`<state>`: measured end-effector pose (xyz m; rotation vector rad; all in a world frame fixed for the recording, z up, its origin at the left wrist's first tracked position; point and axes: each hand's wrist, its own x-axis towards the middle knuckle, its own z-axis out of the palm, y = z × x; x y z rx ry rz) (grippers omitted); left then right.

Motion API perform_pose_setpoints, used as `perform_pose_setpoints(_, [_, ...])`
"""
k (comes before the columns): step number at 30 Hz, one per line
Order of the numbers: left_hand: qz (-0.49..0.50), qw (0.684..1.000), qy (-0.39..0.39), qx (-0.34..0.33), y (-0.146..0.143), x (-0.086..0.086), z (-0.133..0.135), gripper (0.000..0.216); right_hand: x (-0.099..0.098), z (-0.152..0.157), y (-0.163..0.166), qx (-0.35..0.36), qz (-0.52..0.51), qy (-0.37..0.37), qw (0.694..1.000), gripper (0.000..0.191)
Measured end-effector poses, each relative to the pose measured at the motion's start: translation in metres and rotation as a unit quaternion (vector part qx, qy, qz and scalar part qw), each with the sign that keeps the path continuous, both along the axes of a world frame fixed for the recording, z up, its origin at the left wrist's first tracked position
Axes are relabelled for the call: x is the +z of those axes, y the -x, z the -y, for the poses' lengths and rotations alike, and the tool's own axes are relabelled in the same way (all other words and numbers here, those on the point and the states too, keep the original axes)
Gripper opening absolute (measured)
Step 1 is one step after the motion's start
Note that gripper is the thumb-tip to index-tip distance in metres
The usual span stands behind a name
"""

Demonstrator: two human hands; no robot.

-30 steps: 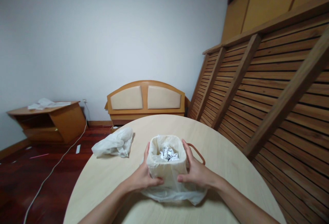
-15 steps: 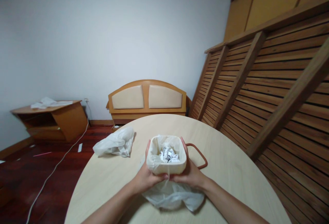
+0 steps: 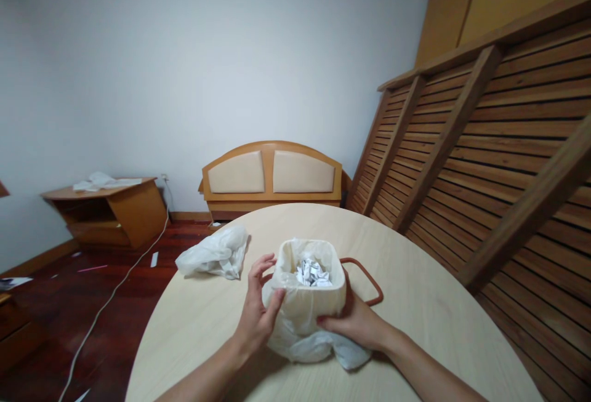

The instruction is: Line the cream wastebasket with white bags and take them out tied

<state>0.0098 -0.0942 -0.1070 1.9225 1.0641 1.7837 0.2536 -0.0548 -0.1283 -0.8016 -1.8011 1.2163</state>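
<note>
A small cream bin (image 3: 340,284) stands in front of me, its mouth tilted my way. Over its rim is folded a thin white plastic bag (image 3: 305,345), which bunches below the front wall. Crumpled printed paper (image 3: 314,274) lies inside. My right hand (image 3: 353,316) grips the bin low on its right side, thumb across the front. At the left rim, my left hand (image 3: 261,300) has its fingers apart, with the thumb near the bag's folded edge. Whether that thumb touches the bag is hard to see. The bin's base is hidden.
The round pale table (image 3: 194,340) bears another crumpled white plastic bag (image 3: 217,254) at left and a brown loop-shaped band (image 3: 372,277) right of the bin. Beyond are a headboard (image 3: 272,199), a low cabinet (image 3: 138,211), a leaning slatted panel (image 3: 443,162) and a floor cable (image 3: 101,306).
My left hand has let go of the bin's side, and its fingers have spread by the rim. My right hand still holds the bin. The view has swung slightly left.
</note>
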Motion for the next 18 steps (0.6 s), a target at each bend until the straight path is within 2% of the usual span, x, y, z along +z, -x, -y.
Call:
perform_pose_setpoints(3, [-0.064, 0.993, -0.095, 0.041, 0.002, 0.005, -0.001, 0.014, -0.003, -0.002, -0.001, -0.008, 0.004, 0.003, 1.0, 0.086])
perform_pose_setpoints(5, [-0.088, 0.985, -0.136, 0.062, 0.005, 0.008, -0.002, 0.016, -0.004, -0.002, -0.001, -0.017, 0.014, 0.0, 1.0, 0.087])
perform_pose_setpoints(8, [-0.113, 0.978, -0.155, 0.076, 0.011, 0.014, -0.001, 0.016, -0.003, -0.002, -0.002, -0.035, 0.039, -0.018, 0.998, 0.083])
perform_pose_setpoints(10, [-0.149, 0.975, -0.153, 0.059, 0.015, 0.018, 0.0, 0.014, -0.003, -0.002, -0.003, -0.035, 0.054, -0.03, 0.997, 0.08])
perform_pose_setpoints(13, [-0.182, 0.975, -0.124, 0.023, 0.017, 0.019, 0.002, 0.012, -0.004, -0.003, -0.003, -0.03, 0.073, -0.048, 0.996, 0.087])
perform_pose_setpoints(15, [-0.165, 0.983, -0.083, -0.001, 0.017, 0.016, 0.0, 0.014, -0.003, -0.002, -0.002, -0.032, 0.085, -0.064, 0.994, 0.089])
perform_pose_setpoints(18, [-0.078, 0.995, -0.028, -0.047, 0.013, 0.009, -0.005, 0.018, 0.006, 0.004, 0.001, -0.021, 0.098, -0.072, 0.992, 0.085])
